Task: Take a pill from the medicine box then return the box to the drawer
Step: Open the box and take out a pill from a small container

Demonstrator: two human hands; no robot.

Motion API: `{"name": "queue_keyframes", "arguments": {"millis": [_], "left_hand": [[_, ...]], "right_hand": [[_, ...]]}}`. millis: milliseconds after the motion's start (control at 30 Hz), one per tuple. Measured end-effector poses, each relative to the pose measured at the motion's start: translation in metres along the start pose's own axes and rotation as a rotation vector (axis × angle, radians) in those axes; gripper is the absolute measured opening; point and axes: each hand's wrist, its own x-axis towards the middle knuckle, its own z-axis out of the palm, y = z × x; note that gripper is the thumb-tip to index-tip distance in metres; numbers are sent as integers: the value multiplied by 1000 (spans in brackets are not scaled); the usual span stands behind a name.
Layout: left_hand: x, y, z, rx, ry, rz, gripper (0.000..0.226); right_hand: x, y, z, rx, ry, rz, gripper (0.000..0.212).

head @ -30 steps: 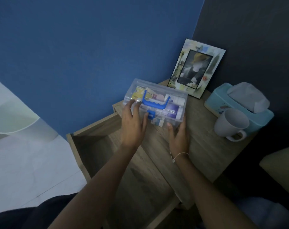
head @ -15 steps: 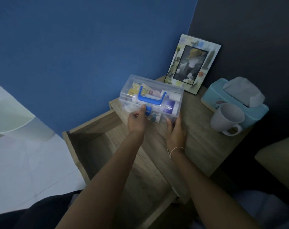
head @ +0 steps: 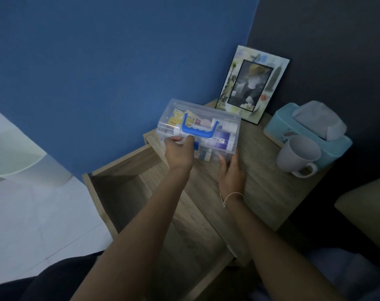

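A clear plastic medicine box (head: 215, 124) with a blue handle stands on the wooden nightstand top (head: 269, 192), its lid down, packets and tubes showing inside. My left hand (head: 178, 153) is curled at the box's front edge, fingertips on the blue latch. My right hand (head: 232, 170) presses against the box's near right corner, steadying it. The open wooden drawer (head: 124, 192) juts out below to the left, its inside dark.
A picture frame (head: 253, 83) leans against the dark wall behind the box. A light-blue tissue box (head: 308, 131) and a pale mug (head: 298, 156) stand at the right. A white bin (head: 22, 157) sits on the floor at the left.
My left hand slid from lying flat on the lid down to the front latch and curled its fingers there. My right hand stayed at the box's right corner.
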Motion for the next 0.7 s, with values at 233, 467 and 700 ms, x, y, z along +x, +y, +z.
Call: {"name": "queue_keyframes", "arguments": {"millis": [233,467,700], "left_hand": [[-2,-1,-10,133,-76,124,9],[0,-12,-15,137,-101,226,16],[6,-40,-22,185,-78,169,24]], "right_hand": [[1,1,0,10,11,-8,47],[0,0,-1,8,9,-10,40],[0,0,0,5,2,-5,43]]}}
